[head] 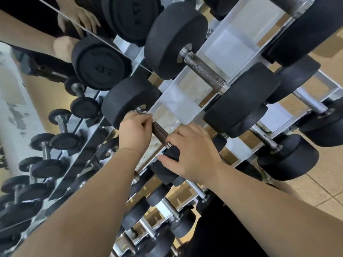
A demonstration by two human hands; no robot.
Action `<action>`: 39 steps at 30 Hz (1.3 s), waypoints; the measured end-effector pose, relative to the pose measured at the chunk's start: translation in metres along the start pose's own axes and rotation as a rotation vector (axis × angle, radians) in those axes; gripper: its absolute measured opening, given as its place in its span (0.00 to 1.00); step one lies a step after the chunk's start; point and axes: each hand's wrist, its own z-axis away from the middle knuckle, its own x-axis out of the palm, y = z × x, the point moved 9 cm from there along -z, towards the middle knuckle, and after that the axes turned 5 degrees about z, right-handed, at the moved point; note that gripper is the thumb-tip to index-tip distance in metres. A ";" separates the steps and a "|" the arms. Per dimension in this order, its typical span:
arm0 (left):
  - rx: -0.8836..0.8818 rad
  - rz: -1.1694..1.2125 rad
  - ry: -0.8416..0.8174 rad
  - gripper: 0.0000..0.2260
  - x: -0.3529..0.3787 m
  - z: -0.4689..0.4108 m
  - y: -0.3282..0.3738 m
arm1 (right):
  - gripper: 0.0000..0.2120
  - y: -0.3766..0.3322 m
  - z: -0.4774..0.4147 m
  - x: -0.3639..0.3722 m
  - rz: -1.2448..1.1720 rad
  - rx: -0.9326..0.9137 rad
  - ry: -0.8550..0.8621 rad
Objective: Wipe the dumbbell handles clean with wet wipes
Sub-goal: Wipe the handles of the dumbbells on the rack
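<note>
A black dumbbell lies on the rack, with its far head [130, 101] up left and its near head [164, 173] toward me. Its knurled metal handle [160, 129] shows between my hands. My left hand [134, 131] is curled round the handle's far end; a pale sliver at its fingertips may be a wet wipe, but I cannot tell. My right hand [193, 153] grips the near head, its fingers reaching the handle's near end and its thumb lying across the black rubber.
A bigger dumbbell [204, 73] lies just beyond on the silver rack [232, 43]. More dumbbells fill the lower tiers [289, 156]. A mirror [46, 101] on the left reflects the rack. Tan floor tiles [326, 186] are at the right.
</note>
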 end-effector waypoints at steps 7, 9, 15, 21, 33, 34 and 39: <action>0.096 0.059 -0.109 0.04 0.013 0.015 0.014 | 0.20 0.004 0.002 -0.004 -0.087 -0.033 0.051; 0.031 0.034 -0.027 0.04 0.003 0.000 0.004 | 0.22 0.008 0.004 -0.004 -0.114 -0.063 0.052; 0.076 0.123 -0.191 0.07 0.012 0.015 0.012 | 0.23 0.011 0.005 -0.003 -0.173 -0.113 0.081; 0.236 0.041 -0.241 0.09 0.009 0.010 0.011 | 0.24 0.015 0.004 0.000 -0.172 -0.159 0.096; 0.243 0.014 -0.349 0.06 0.032 0.020 0.028 | 0.22 0.012 0.003 -0.004 -0.169 -0.182 0.139; 0.256 -0.017 -0.321 0.06 0.029 0.016 0.027 | 0.22 0.012 0.003 -0.004 -0.170 -0.180 0.138; 0.100 -0.087 -0.063 0.08 -0.001 -0.014 0.000 | 0.22 0.014 0.004 -0.005 -0.177 -0.179 0.138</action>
